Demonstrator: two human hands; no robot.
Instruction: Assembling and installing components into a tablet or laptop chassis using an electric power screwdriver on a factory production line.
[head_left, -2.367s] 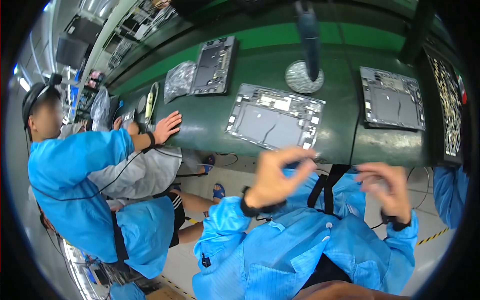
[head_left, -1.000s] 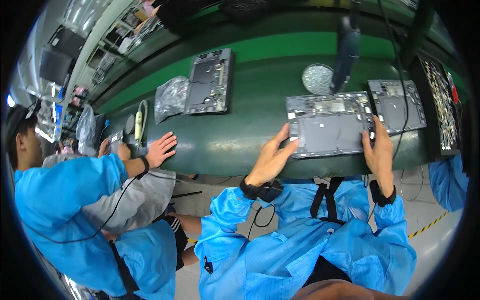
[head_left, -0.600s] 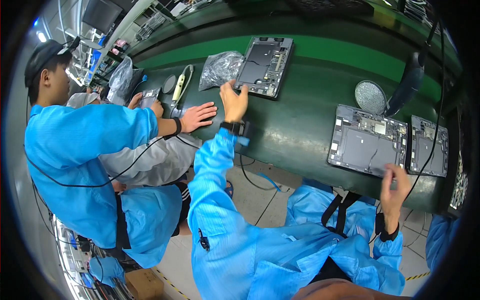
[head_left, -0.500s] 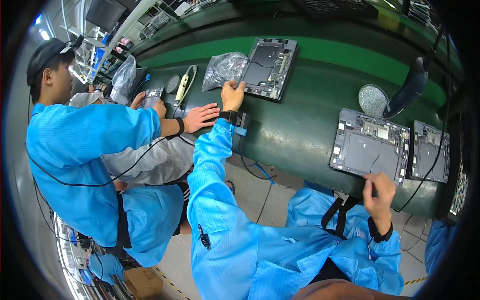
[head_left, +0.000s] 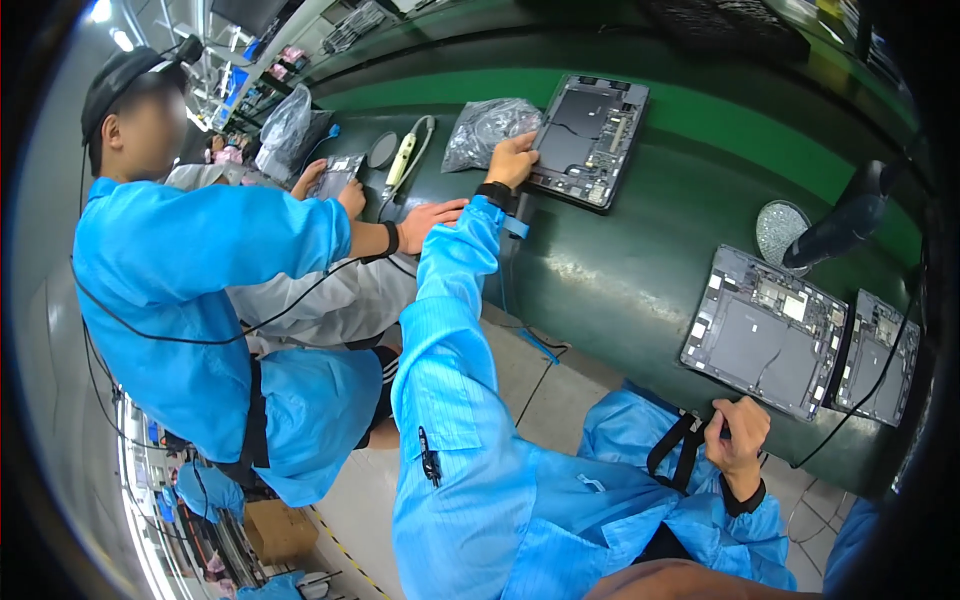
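Observation:
At the back of the bench, my left hand (head_left: pixel 512 160) reaches out with its fingers closed on the left edge of an opened tablet (head_left: pixel 585 135), whose battery and circuit board are exposed. Beside that hand lies a clear plastic bag (head_left: pixel 485 135) of dark contents. My right hand (head_left: pixel 737 440) is curled closed at the bench's near edge, just below a second opened tablet (head_left: pixel 765 330), and apart from it. Whatever it may hold is hidden by the fingers. A third opened tablet (head_left: pixel 880 360) lies to the right of the second.
A round dish of small shiny bits (head_left: pixel 780 230) stands beside a dark rounded tool (head_left: pixel 840 220). To the left, a co-worker's hand (head_left: pixel 430 225) rests by my left sleeve. A pale green electric screwdriver (head_left: pixel 400 160) lies beyond it. A black cable (head_left: pixel 865 395) crosses the right-hand tablet.
The view has shifted, so the bench things sit differently in the picture. My right hand has drawn back from the second tablet's near edge and curled up. My left hand stays at the far tablet.

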